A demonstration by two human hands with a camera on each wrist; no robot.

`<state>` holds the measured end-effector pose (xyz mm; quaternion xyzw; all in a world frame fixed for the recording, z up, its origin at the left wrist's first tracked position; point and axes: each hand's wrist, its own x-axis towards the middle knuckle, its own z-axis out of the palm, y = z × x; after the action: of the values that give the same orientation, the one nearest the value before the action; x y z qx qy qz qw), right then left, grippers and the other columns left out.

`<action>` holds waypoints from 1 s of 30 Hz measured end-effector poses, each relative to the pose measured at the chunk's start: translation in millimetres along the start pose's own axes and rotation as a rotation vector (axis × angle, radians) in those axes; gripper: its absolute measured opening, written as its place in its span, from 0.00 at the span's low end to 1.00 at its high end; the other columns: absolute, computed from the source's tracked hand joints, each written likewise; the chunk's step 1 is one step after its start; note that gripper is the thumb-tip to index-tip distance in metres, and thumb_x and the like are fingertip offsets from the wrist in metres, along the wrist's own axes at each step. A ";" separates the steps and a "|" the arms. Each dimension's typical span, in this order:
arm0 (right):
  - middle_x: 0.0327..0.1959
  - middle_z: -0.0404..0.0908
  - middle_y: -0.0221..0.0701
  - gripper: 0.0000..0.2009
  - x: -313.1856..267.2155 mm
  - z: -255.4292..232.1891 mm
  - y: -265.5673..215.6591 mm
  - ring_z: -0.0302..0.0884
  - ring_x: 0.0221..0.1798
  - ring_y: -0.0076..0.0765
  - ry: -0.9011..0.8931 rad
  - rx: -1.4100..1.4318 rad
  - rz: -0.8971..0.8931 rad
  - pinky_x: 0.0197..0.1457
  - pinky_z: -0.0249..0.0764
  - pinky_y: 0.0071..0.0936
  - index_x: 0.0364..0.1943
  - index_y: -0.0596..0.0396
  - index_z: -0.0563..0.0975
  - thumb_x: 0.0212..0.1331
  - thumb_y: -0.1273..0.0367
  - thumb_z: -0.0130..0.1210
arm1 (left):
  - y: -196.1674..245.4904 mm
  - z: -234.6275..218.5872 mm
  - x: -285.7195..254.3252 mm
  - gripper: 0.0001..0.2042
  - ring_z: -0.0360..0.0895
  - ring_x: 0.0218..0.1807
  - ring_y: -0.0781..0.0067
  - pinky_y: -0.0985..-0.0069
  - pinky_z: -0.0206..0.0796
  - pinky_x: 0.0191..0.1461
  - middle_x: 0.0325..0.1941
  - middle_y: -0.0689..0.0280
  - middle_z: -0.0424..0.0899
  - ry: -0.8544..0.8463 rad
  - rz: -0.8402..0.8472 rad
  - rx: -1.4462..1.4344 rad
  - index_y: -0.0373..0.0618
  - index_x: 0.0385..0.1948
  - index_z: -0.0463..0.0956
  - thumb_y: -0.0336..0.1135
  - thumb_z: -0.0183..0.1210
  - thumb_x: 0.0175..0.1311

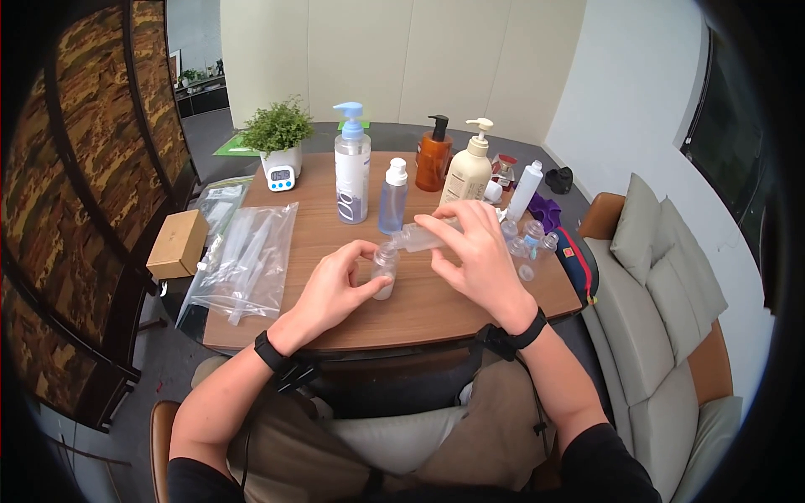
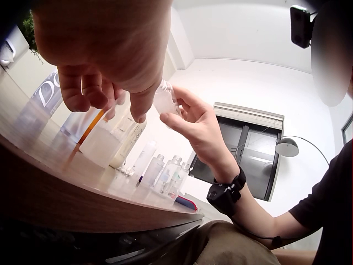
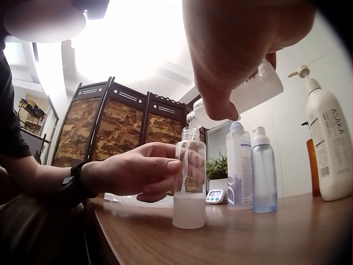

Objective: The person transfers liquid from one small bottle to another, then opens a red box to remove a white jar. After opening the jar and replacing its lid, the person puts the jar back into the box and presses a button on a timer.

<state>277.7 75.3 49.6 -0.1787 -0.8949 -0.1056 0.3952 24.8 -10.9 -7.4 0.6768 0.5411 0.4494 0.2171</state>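
My left hand (image 1: 334, 281) holds a small clear bottle (image 3: 188, 212) between thumb and fingers. That bottle stands upright and uncapped on the wooden table, with cloudy whitish liquid in its lower part. Above it, my right hand (image 1: 482, 256) grips a second translucent bottle (image 3: 258, 91), tilted nearly on its side, its neck right at the open mouth below. A thin stream of liquid runs down inside the upright bottle in the right wrist view. Just beyond the hands stands a bluish pump bottle (image 1: 392, 201) with a white top.
Behind are a tall blue-topped pump bottle (image 1: 353, 172), an amber pump bottle (image 1: 433, 163) and a cream pump bottle (image 1: 466, 178). Several small clear bottles (image 1: 532, 239) stand on the right by a dark pouch (image 1: 577, 260). A zip bag (image 1: 251, 260), box (image 1: 178, 245), timer (image 1: 281, 178) and plant (image 1: 279, 130) occupy the left.
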 end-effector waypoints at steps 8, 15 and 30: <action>0.53 0.80 0.34 0.26 1.3 -1.4 -1.5 0.78 0.60 0.48 0.014 -0.017 -0.015 0.69 0.72 0.47 0.59 0.52 0.86 0.51 0.77 0.69 | -0.2 0.6 0.1 0.22 0.60 0.22 0.85 0.73 0.52 0.28 0.18 0.72 0.68 0.008 0.037 0.011 0.39 0.56 0.80 0.39 0.77 0.68; 0.53 0.80 0.33 0.26 1.0 -0.7 -2.6 0.78 0.60 0.48 0.022 -0.028 -0.016 0.70 0.72 0.48 0.59 0.51 0.86 0.51 0.78 0.69 | 0.4 1.1 -0.6 0.22 0.59 0.22 0.83 0.72 0.52 0.28 0.19 0.72 0.67 0.013 0.043 -0.001 0.39 0.56 0.80 0.39 0.77 0.68; 0.52 0.81 0.32 0.25 1.1 1.0 -3.0 0.78 0.60 0.46 0.029 -0.060 -0.015 0.78 0.64 0.53 0.58 0.48 0.86 0.52 0.77 0.69 | 0.3 0.8 -0.6 0.23 0.59 0.22 0.83 0.71 0.51 0.28 0.19 0.72 0.66 0.014 0.034 0.008 0.38 0.57 0.80 0.39 0.77 0.67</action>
<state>275.1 73.2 49.7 -0.1821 -0.8868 -0.1382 0.4017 25.6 -11.4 -7.9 0.6837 0.5329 0.4554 0.2030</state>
